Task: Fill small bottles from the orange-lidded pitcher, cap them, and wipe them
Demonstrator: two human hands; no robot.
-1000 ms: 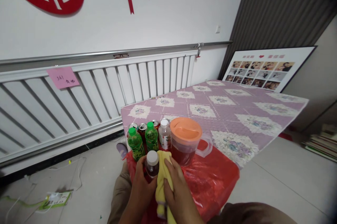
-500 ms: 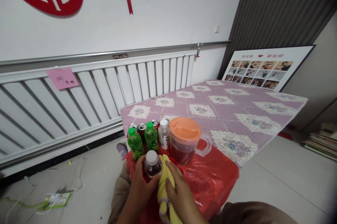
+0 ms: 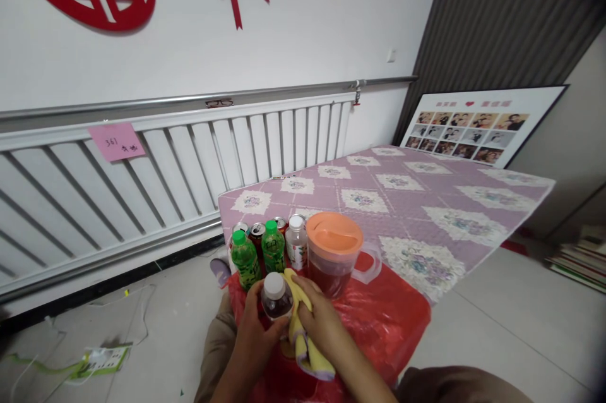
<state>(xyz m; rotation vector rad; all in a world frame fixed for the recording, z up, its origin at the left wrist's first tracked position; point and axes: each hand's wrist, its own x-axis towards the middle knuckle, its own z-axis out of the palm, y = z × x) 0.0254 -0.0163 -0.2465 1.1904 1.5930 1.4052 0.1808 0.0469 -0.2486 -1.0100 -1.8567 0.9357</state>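
Left hand (image 3: pixel 253 336) closed around small clear bottle (image 3: pixel 276 297) with white cap and dark drink, fingers wrapped about the lower body, bottle upright above the near left corner of the red-covered counter (image 3: pixel 379 321). Right hand (image 3: pixel 319 327) clasped over yellow cloth (image 3: pixel 303 340), fingers curled shut on it and pressing it to the bottle's right side. Compared with a second ago: cloth now lower and more bunched, hanging below the hand rather than draped tall against the bottle; right hand shifted up and toward the cap; bottle turned slightly and more exposed. Judged as a wiping stroke in progress along the bottle's side, wiping not finished. Just behind, toward the far left corner: two green-capped bottles (image 3: pixel 245 259), a white-capped bottle (image 3: pixel 296 242), cans (image 3: pixel 256 230), and an orange-lidded jug (image 3: pixel 334 251), none touched, all unmoved.
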